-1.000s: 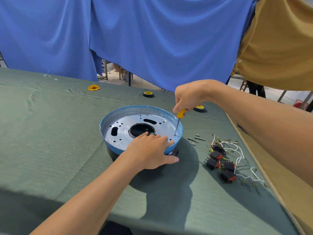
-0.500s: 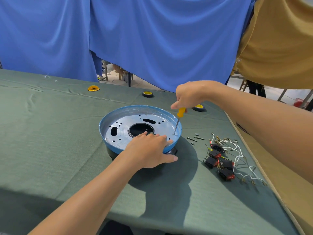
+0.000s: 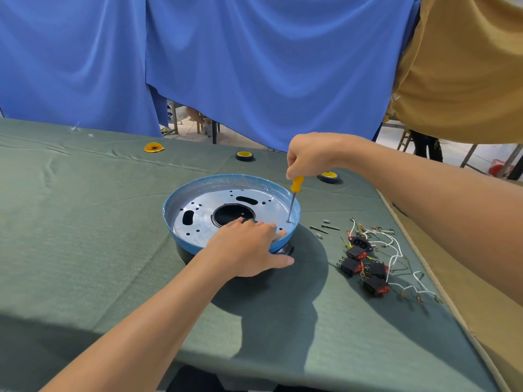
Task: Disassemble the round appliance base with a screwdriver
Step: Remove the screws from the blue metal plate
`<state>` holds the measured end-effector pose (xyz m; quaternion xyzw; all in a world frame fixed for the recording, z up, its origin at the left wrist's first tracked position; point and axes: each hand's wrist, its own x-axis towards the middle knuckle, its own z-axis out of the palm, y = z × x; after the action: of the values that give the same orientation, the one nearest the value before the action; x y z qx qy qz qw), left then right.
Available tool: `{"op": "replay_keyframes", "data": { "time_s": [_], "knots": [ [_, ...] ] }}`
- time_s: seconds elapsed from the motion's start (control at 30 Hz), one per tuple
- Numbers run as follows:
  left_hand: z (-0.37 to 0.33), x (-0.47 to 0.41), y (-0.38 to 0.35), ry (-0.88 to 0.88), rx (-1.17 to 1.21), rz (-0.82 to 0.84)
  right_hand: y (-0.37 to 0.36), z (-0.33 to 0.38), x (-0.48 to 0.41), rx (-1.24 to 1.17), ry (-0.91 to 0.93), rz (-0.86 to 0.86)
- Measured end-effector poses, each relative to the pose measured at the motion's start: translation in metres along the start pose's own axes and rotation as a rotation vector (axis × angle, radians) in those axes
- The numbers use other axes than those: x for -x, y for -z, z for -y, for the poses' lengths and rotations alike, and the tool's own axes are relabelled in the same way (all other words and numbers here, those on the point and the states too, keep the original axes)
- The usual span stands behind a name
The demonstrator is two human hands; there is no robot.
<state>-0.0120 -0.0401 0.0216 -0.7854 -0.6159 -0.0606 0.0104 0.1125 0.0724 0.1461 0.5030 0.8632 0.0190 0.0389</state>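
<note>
The round appliance base point(image 3: 198, 202) lies on the green cloth, a blue-rimmed dish with a silver metal plate and a dark centre hole. My left hand point(image 3: 243, 250) presses flat on its near rim, thumb spread along the black underside. My right hand point(image 3: 308, 157) grips the top of a yellow-handled screwdriver point(image 3: 294, 198). The screwdriver stands nearly upright, its tip resting on the plate at the right inner edge.
Loose screws point(image 3: 324, 228) lie just right of the base. Black and red switches with white wires point(image 3: 368, 267) are spread further right, near the table's right edge point(image 3: 441, 284). Two tape rolls point(image 3: 244, 156) point(image 3: 328, 176) and a yellow disc point(image 3: 153, 147) sit at the back.
The screwdriver has come more upright, with my right hand risen slightly over it. My left hand stays on the rim.
</note>
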Motion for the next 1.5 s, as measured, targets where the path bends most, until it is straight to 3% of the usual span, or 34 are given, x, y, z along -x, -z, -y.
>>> {"op": "replay_keyframes", "data": {
  "time_s": [0.13, 0.33, 0.57, 0.8, 0.93, 1.13, 1.37, 1.5],
  "knots": [
    [0.001, -0.001, -0.001, -0.006, -0.006, -0.013, -0.001, -0.002, 0.0, -0.136, 0.006, 0.048],
    [0.002, -0.001, -0.004, -0.009, -0.009, -0.04, -0.006, -0.003, -0.003, -0.022, -0.007, -0.062],
    [0.002, -0.002, -0.005, -0.016, -0.022, -0.052, -0.003, -0.005, 0.0, -0.152, -0.002, 0.043],
    [0.002, -0.004, -0.006, -0.019, -0.024, -0.068, -0.007, -0.007, 0.001, -0.124, -0.046, -0.045],
    [0.002, -0.004, -0.005, -0.02, -0.03, -0.069, -0.005, -0.006, 0.004, -0.19, -0.005, 0.003],
    [0.002, -0.004, -0.006, -0.013, -0.031, -0.069, -0.009, -0.008, 0.004, -0.096, -0.024, -0.103],
    [0.002, -0.005, -0.006, -0.012, -0.036, -0.069, -0.006, -0.005, 0.005, -0.135, -0.003, -0.022],
    [0.002, -0.004, -0.006, -0.008, -0.027, -0.081, -0.011, -0.007, 0.003, -0.093, -0.013, -0.108]
  ]
}}
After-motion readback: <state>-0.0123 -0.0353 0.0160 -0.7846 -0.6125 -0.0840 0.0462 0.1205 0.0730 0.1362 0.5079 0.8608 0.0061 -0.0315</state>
